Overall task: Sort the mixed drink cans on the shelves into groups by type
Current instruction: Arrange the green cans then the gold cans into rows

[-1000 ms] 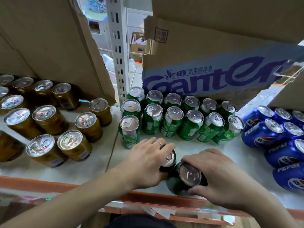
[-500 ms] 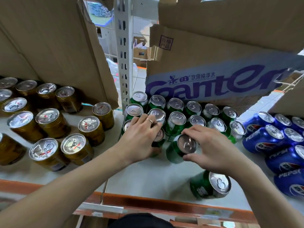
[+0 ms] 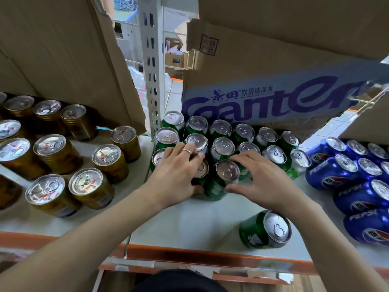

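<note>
Shelf [image 3: 189, 224] layout, left to right: short tins [image 3: 56, 152] at left, slim cans [image 3: 223, 144] in rows at centre, Pepsi cans [image 3: 357, 186] at right. Upright post [image 3: 152, 66] behind, between tins and slim cans. Cardboard sheet [image 3: 63, 49] behind the tins; printed carton [image 3: 263, 98] behind the slim cans. Single can [image 3: 265, 229] apart, in front of the centre rows, near the front edge. Left hand [image 3: 176, 175] and right hand [image 3: 263, 182] at the front row of the centre group.

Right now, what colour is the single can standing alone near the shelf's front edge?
Green, with a silver top: the lone can, seen clearly in the head view.
</note>
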